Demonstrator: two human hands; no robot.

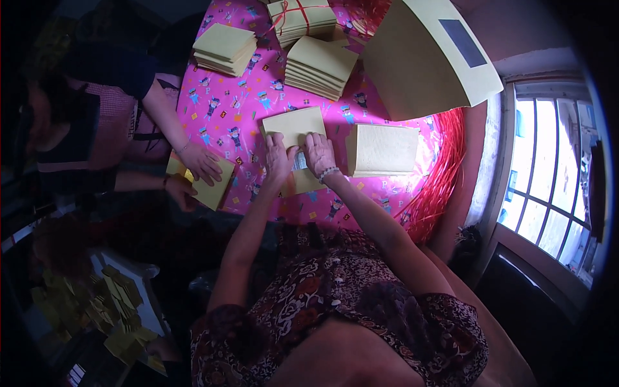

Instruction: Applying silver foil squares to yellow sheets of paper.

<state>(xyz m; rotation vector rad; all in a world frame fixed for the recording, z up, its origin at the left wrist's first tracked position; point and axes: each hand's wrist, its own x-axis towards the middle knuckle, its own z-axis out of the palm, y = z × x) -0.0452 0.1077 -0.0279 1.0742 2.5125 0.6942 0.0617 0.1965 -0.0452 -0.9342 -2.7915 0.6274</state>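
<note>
A tan paper envelope (293, 124) lies slightly askew on a pink patterned table cover, in front of me. On its left part rests my left hand (278, 158), fingers stretched out against the paper. My right hand (318, 155), with a bracelet at the wrist, lies flat on the right part, close to the left one. A small printed patch (300, 160) shows between the hands. Both palms hide part of the envelope. Just right of my right hand is a stack of tan envelopes (383, 149).
A co-worker at the left has both hands on another tan envelope (219, 184). Envelope stacks (222, 46) (320, 64) and a bundle tied with red string (300, 19) sit farther back. A tall tan stack (412, 58) rises at back right. Red plastic strands (445, 174) line the table's right edge.
</note>
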